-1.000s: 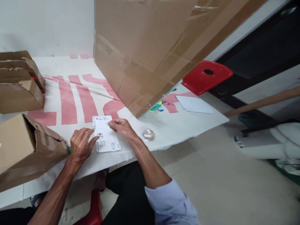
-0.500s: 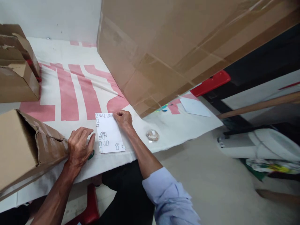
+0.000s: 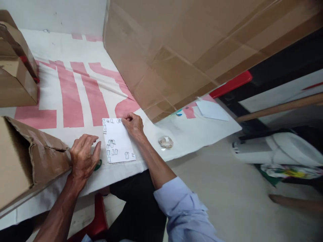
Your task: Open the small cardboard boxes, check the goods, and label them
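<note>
A small white sheet of paper (image 3: 118, 140) lies on the white and pink cloth-covered table (image 3: 75, 84), with several small metal clips scattered over it. My right hand (image 3: 133, 123) rests at the sheet's top right corner, fingers pinched together on one of the clips there. My left hand (image 3: 82, 156) lies flat on the table just left of the sheet, fingers stretched out, partly covering a small green object (image 3: 98, 165).
A big cardboard box (image 3: 186, 50) stands over the table's right half. Two more cardboard boxes, one (image 3: 22, 161) at my left elbow and another (image 3: 15, 67) farther back, line the left side. A clear round lump (image 3: 165, 142) and a pale sheet (image 3: 212, 111) lie near the table's right edge.
My right hand moved from the sheet's middle up to its top right corner and closed its fingers. My left hand drew back off the sheet's left edge. The view shifted.
</note>
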Motion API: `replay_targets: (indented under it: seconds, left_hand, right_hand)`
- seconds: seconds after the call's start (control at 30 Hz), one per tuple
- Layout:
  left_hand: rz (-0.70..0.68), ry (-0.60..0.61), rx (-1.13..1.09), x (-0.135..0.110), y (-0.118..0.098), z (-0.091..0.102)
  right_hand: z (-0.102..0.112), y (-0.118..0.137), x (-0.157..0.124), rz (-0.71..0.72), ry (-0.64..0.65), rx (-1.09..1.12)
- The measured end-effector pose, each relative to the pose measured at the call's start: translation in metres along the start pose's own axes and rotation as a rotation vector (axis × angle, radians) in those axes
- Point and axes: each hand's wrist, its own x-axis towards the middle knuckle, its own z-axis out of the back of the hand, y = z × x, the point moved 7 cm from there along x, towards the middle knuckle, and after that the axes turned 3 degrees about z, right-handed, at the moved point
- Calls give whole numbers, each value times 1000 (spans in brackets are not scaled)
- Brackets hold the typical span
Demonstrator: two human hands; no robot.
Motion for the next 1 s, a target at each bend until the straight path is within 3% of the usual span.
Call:
replay_targets:
  seconds: [0.1, 0.2, 0.4, 0.5, 0.6, 0.77, 1.0]
  left_hand:
    - [25, 74, 31, 2, 2, -6]
    - [15, 253, 128, 15, -4, -26]
    - [-58, 671, 308, 56, -19, -106]
    - [-31, 793, 338, 69, -14, -137]
    - [-38, 816, 371, 73, -9, -146]
    - [-77, 820, 402, 69, -7, -143]
    - [14, 748, 312, 70, -1, -145]
  right_hand:
    - [-2, -1, 0, 26, -3, 19]
    - [-3, -1, 1, 60, -5, 26]
    - [-6, 3, 2, 134, -17, -12]
    - [-7, 4, 2, 174, -39, -24]
    - [-9, 3, 4, 201, -49, -37]
    - [-10, 2, 8, 209, -42, -50]
    - [-11, 3, 8, 229, -28, -95]
